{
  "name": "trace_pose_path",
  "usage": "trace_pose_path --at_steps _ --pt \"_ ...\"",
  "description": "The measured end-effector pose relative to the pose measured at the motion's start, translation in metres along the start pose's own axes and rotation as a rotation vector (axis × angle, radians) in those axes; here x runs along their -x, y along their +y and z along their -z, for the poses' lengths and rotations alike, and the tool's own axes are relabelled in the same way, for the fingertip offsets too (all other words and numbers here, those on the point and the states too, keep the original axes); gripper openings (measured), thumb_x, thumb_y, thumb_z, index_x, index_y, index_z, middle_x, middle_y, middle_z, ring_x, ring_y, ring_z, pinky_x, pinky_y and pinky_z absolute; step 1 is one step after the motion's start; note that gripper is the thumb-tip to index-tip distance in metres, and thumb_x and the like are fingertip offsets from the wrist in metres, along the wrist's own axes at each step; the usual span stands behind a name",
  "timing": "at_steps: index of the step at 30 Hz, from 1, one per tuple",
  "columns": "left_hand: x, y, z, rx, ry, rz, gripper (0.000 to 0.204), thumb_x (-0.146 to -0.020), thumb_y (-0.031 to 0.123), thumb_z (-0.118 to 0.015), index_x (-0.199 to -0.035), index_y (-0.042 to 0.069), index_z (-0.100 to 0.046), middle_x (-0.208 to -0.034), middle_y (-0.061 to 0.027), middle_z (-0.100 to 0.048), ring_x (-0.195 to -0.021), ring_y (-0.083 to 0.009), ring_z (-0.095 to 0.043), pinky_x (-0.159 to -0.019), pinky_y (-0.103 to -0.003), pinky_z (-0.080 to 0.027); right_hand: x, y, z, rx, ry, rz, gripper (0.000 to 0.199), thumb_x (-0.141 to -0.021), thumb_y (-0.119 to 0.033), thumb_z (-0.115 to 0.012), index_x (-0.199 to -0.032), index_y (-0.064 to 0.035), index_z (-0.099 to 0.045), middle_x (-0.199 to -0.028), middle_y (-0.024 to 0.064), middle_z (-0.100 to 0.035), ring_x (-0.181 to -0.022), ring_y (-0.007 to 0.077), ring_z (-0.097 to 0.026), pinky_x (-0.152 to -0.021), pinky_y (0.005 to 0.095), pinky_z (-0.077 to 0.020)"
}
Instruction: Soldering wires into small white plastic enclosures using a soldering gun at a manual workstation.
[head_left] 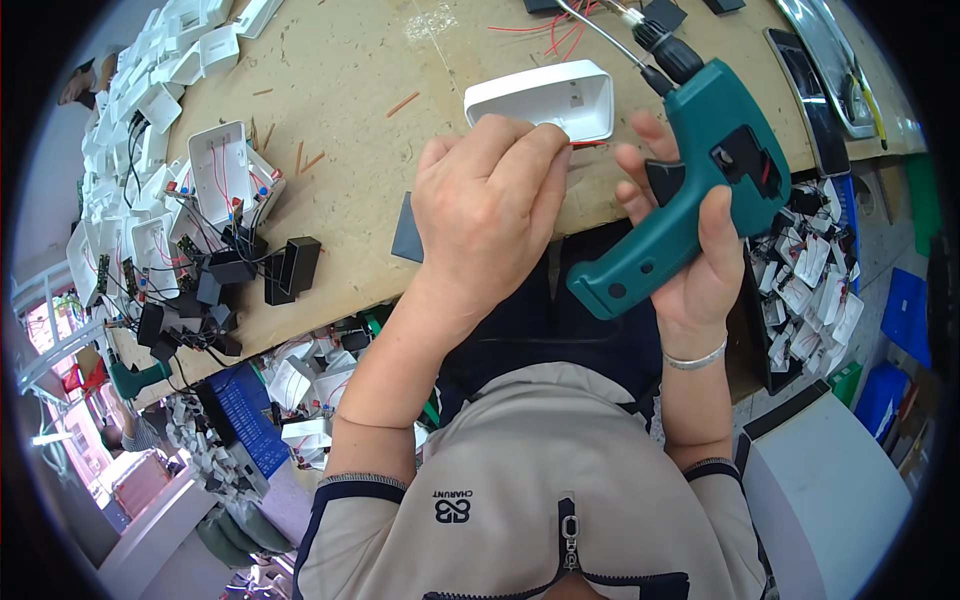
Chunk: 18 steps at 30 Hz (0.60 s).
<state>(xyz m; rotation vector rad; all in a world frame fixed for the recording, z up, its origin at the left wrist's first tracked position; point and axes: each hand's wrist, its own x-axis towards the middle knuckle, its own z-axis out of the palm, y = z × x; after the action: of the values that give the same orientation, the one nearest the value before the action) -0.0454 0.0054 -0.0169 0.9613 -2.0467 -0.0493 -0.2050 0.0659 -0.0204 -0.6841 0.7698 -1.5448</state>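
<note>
Left hand [487, 205] pins the light, brittle-looking white shell [545, 97] by its rim; right hand [690, 250] is wrapped tight around the heftier green driver [690, 190].

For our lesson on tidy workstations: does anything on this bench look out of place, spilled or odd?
Yes. Thin wooden sticks lie scattered loose across the workbench, and a whitish smear marks its far edge. Wired white housings and black blocks sit jumbled at its left. The white housing under the left hand looks intact.
</note>
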Motion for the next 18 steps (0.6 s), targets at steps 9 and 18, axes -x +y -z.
trace_pose_path --at_steps 9,18 --pt "-0.003 0.003 0.016 0.267 -0.037 0.164 0.013 -0.066 0.002 -0.067 -0.077 0.007 -0.062 -0.069 -0.0033 -0.056 -0.058 -0.0181 -0.054 -0.052 -0.029 -0.039 0.01 0.0 -0.008 -0.156 -0.057 -0.063 0.069 -0.085 -0.044 -0.052 -0.134 -0.0029 -0.027 -0.129 0.025 -0.038 -0.108 0.0265 -0.052 -0.084 0.0313 -0.0484" --pt "-0.031 -0.017 0.072 0.28 0.057 0.212 0.01 -0.07 -0.004 -0.065 -0.077 0.002 -0.062 -0.072 -0.0043 -0.057 -0.055 -0.0078 -0.051 -0.046 -0.019 -0.039 0.004 0.001 -0.006 -0.097 -0.055 -0.016 0.068 -0.085 -0.041 -0.052 -0.135 -0.004 -0.025 -0.133 0.0246 -0.033 -0.116 0.0292 -0.046 -0.088 0.033 -0.0461"
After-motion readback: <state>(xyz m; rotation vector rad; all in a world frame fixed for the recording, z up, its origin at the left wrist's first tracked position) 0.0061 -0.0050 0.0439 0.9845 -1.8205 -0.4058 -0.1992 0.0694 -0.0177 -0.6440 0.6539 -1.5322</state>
